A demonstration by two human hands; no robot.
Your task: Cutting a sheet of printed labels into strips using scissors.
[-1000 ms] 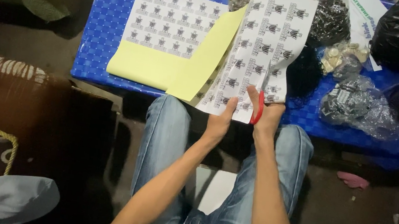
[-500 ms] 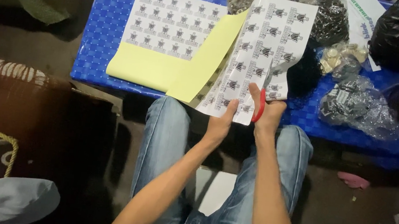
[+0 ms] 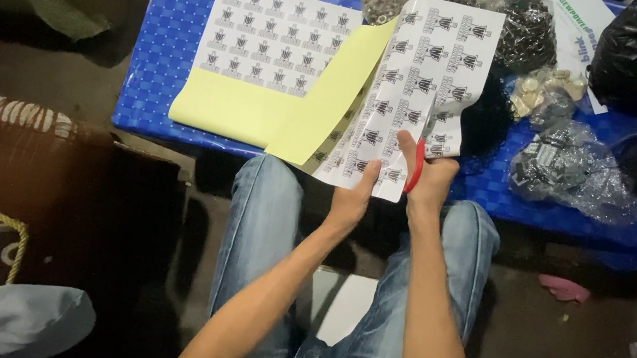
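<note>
Above the lap: printed sticker sheet [image 3: 409, 92], lifted off blue table [image 3: 169, 58], pinched at its lower edge by left hand [image 3: 353, 200]; red-handled scissors [image 3: 416, 166] gripped in closed right hand [image 3: 428, 178]. Beside: second sheet [image 3: 276, 40], yellow backing [image 3: 229, 108], bagged hardware [image 3: 565, 164].

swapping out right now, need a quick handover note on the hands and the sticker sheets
Left hand: grip on the near edge of the printed sticker sheet.
Right hand: holds red-handled scissors at that sheet's near edge.
Second sticker sheet lies flat on the blue table, its yellow backing showing.
Done: no cut-off pieces visible.
Left: both sheets look whole.
</note>
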